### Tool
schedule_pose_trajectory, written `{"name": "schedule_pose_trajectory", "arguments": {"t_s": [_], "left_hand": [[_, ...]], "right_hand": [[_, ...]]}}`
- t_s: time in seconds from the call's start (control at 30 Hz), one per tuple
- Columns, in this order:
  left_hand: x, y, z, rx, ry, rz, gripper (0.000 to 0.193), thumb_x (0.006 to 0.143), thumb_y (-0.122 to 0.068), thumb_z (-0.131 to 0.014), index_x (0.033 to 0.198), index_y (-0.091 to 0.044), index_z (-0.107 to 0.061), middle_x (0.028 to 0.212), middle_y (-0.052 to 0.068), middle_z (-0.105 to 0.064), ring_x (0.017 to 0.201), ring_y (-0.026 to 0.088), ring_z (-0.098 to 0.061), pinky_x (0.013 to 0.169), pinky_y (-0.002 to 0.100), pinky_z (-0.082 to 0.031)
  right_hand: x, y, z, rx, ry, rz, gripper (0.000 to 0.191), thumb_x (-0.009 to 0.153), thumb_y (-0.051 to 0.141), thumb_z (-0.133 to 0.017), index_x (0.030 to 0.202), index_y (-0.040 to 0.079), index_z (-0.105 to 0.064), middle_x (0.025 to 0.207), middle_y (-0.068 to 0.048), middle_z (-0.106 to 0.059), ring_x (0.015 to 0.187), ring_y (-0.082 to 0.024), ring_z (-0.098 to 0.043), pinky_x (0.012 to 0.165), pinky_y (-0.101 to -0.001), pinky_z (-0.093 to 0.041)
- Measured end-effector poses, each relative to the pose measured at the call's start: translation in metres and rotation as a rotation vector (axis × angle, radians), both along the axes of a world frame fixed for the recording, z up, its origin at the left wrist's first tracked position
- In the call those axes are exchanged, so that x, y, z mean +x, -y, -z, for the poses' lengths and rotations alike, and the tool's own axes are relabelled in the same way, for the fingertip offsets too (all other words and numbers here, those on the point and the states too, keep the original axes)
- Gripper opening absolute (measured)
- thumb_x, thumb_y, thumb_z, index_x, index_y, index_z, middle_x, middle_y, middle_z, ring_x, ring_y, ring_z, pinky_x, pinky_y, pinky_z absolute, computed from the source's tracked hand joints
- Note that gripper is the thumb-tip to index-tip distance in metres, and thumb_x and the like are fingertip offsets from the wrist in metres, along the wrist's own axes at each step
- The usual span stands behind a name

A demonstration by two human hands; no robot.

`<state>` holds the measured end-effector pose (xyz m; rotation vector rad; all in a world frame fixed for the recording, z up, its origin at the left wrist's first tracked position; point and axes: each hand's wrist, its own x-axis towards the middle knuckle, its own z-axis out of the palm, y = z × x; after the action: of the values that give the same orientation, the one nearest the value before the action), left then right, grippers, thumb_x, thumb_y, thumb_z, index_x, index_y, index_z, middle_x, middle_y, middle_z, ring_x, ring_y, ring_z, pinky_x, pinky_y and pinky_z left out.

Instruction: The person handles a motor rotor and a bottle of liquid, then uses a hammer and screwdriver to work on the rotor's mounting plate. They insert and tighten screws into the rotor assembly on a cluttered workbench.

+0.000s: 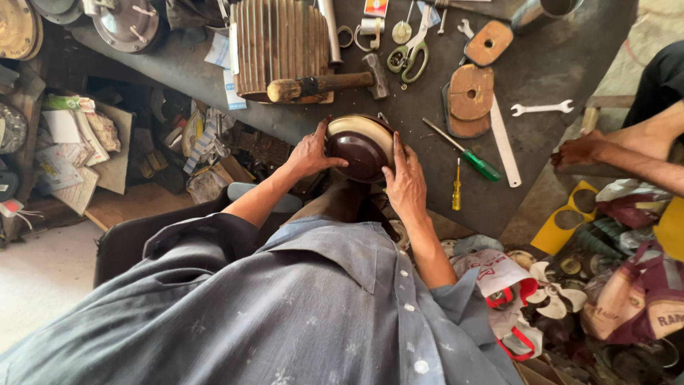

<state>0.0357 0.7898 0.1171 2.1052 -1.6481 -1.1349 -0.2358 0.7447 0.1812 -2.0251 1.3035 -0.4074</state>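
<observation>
Both hands, left hand (311, 153), right hand (406, 184), apparently gripping brown dome cover (361, 147).

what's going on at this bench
A person seated at a dark workbench grips a round brown dome-shaped cover at the bench edge, left hand on one side and right hand on the other. A hammer, scissors, a green screwdriver and a wrench lie on the bench. Another person's hand rests at the bench's right edge.
</observation>
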Motion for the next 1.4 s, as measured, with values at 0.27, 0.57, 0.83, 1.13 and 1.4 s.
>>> {"name": "schedule_pose_trajectory", "arguments": {"t_s": [0.27, 0.57, 0.83, 1.13, 1.4], "left_hand": [[-0.015, 0.001, -0.013, 0.044, 0.077, 0.008, 0.143, 0.065, -0.062, -0.090, 0.162, -0.001, -0.004, 0.121, 0.033, -0.065, 0.117, 0.049, -0.061, 0.102, 0.051, -0.048], [-0.012, 0.000, -0.009, -0.038, 0.020, 0.027, 0.142, 0.066, -0.051, -0.092, 0.162, 0.000, 0.000, 0.132, 0.034, -0.061, 0.121, 0.051, -0.059, 0.101, 0.051, -0.048], [-0.002, -0.001, -0.007, -0.117, 0.018, 0.092, 0.141, 0.068, -0.051, -0.092, 0.162, 0.000, 0.001, 0.132, 0.033, -0.062, 0.119, 0.051, -0.060, 0.100, 0.051, -0.048], [0.015, -0.018, 0.025, -0.379, -0.001, 0.106, 0.141, 0.070, -0.052, -0.093, 0.162, 0.001, -0.001, 0.140, 0.033, -0.059, 0.130, 0.046, -0.059, 0.111, 0.048, -0.046], [0.038, -0.022, 0.098, -0.802, -0.095, 0.159, 0.142, 0.077, -0.059, -0.096, 0.163, -0.003, 0.002, 0.158, 0.033, -0.042, 0.141, 0.047, -0.053, 0.115, 0.050, -0.048]], "right_hand": [[-0.014, -0.007, 0.021, -0.014, 0.050, 0.015, 0.076, 0.099, 0.016, -0.064, 0.164, 0.011, -0.026, 0.141, -0.021, -0.057, 0.118, -0.040, -0.056, 0.104, -0.0476, -0.045], [-0.016, -0.008, 0.105, -0.212, 0.300, 0.006, 0.068, 0.103, 0.039, -0.057, 0.159, 0.006, -0.036, 0.121, -0.020, -0.063, 0.103, -0.038, -0.061, 0.089, -0.0480, -0.047], [-0.006, -0.022, 0.127, -0.332, 0.349, 0.045, 0.069, 0.110, 0.049, -0.051, 0.162, 0.006, -0.034, 0.117, -0.017, -0.068, 0.096, -0.034, -0.064, 0.084, -0.0445, -0.047], [0.010, -0.040, 0.142, -0.481, 0.216, 0.156, 0.067, 0.113, 0.047, -0.045, 0.164, 0.006, -0.033, 0.133, -0.019, -0.068, 0.086, -0.035, -0.061, 0.084, -0.0463, -0.050], [0.034, -0.061, 0.155, -0.670, 0.194, 0.199, 0.056, 0.124, 0.039, -0.039, 0.165, 0.005, -0.022, 0.170, -0.018, -0.035, 0.148, -0.037, -0.053, 0.118, -0.0388, -0.050]]}}
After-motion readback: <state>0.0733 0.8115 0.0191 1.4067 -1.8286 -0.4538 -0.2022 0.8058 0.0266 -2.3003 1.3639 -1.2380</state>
